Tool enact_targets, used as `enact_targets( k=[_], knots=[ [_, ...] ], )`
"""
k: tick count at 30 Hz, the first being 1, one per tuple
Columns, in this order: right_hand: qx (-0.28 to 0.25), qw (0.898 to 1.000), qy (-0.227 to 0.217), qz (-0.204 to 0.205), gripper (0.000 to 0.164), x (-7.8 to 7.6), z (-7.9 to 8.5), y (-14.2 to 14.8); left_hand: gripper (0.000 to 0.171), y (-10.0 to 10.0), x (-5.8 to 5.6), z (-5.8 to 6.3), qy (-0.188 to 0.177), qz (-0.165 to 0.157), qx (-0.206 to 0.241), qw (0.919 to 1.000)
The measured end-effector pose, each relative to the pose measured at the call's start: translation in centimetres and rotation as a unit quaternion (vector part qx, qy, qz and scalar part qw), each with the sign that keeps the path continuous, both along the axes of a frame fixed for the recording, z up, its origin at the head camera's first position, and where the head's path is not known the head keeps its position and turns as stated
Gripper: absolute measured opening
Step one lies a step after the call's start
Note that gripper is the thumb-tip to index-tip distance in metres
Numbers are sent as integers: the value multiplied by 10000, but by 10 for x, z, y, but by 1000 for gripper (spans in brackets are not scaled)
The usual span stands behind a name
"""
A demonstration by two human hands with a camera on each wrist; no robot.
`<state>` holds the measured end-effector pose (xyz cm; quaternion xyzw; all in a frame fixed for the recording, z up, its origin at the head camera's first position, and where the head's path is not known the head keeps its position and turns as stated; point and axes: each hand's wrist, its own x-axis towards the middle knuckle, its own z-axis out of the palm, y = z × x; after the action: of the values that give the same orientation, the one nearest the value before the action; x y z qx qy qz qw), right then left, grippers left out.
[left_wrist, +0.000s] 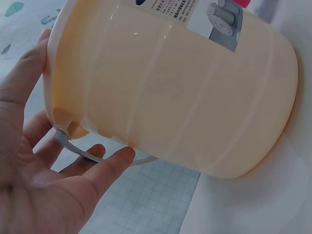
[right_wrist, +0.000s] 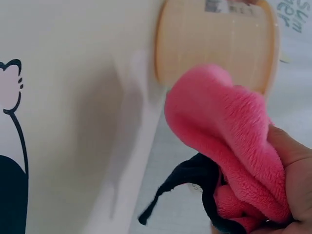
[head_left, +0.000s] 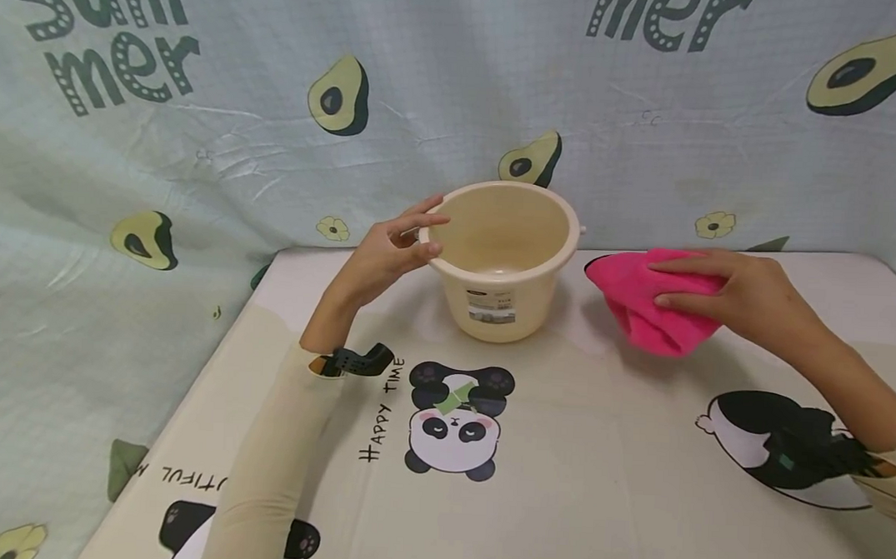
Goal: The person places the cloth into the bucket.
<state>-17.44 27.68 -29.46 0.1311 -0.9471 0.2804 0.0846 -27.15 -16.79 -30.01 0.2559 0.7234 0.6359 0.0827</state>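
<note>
A cream plastic bucket stands upright near the back edge of the table. At its left side, my left hand grips the rim, thumb and fingers on either side of it. The left wrist view shows a thin grey bail handle hanging behind those fingers. To the right of the bucket, my right hand holds a bunched pink fleecy towel over the table. From the towel dangles a black strip, seen in the right wrist view. Part of the towel is hidden inside the palm.
A pale tablecloth with panda prints and lettering covers the table. Behind it hangs a light blue curtain printed with avocados and flowers, close behind the bucket. A printed label is on the bucket's front.
</note>
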Motion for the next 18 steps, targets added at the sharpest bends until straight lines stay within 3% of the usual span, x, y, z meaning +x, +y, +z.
enact_targets(
  k=[3,6,13,16,18],
  knots=[
    [-127,9995,-253,-164,60,2,5,1,82,1,-1,-2,-181,-41,294,9994],
    [24,9995,-306,45,59,1,8,1,87,2,0,-3,-234,-31,402,9989],
    [417,9922,619,999,55,1,9,-1,90,2,2,-2,-289,-17,415,9987],
    [504,9907,810,971,47,3,10,-2,87,2,2,-2,-290,3,406,9988],
    [368,9949,587,728,40,3,12,-2,85,2,2,-2,-316,-26,433,9986]
  ],
)
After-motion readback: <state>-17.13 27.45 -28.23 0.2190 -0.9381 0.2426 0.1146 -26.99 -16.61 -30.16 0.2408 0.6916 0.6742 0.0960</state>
